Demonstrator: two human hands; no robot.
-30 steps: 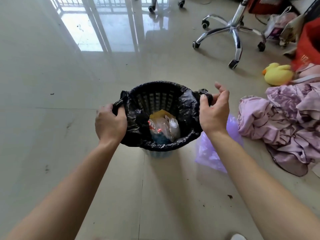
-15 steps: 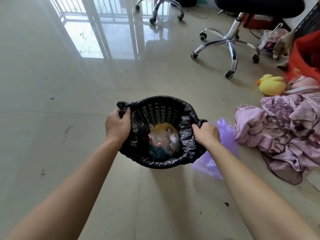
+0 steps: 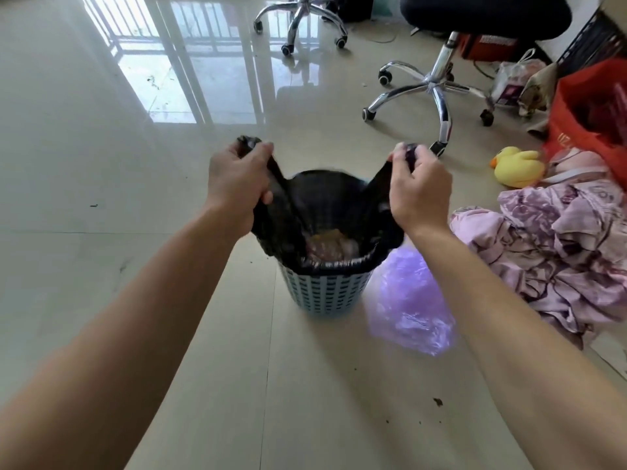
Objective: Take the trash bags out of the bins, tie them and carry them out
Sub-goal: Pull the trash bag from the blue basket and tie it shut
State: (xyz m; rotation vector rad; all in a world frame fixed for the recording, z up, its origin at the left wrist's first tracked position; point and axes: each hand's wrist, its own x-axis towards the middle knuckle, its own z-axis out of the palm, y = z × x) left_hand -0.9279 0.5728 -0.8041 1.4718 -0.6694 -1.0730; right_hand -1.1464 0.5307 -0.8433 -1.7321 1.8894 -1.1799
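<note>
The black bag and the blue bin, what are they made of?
The black bag looks like thin, soft plastic film, slightly glossy: it wrinkles and stretches into peaks where the left hand and right hand grip it. The blue bin is probably stiff moulded plastic, matte pale blue, with neat rows of small square holes.

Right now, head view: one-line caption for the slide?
Left hand and right hand each grip a handle of the black trash bag, held up above the pale blue bin.
</note>
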